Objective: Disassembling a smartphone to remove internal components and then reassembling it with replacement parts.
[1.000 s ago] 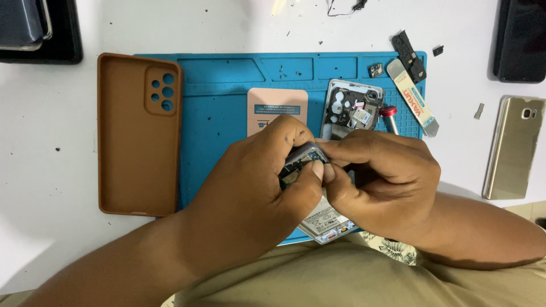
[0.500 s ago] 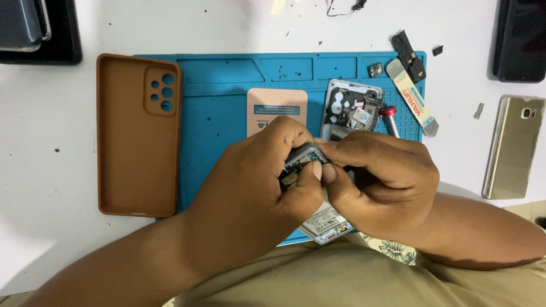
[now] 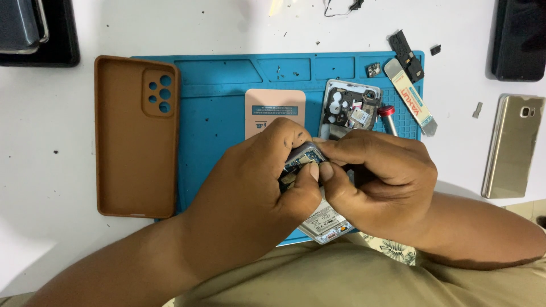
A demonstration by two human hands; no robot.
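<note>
Both hands meet over the near edge of a blue work mat [image 3: 222,131]. My left hand [image 3: 256,182] and my right hand [image 3: 381,182] grip an opened phone [image 3: 327,224], tilted up off the mat. Its exposed circuit board [image 3: 301,159] shows between my thumbs, and its lower end sticks out below my hands. My thumbs press together on the board's top edge. Most of the phone is hidden under my fingers.
A brown phone case [image 3: 133,136] lies at the mat's left edge. On the mat sit a pink rectangular part [image 3: 273,108], a phone frame [image 3: 350,108], a red-tipped tool [image 3: 388,113] and a white pry tool [image 3: 409,96]. A gold phone [image 3: 512,145] lies on the right.
</note>
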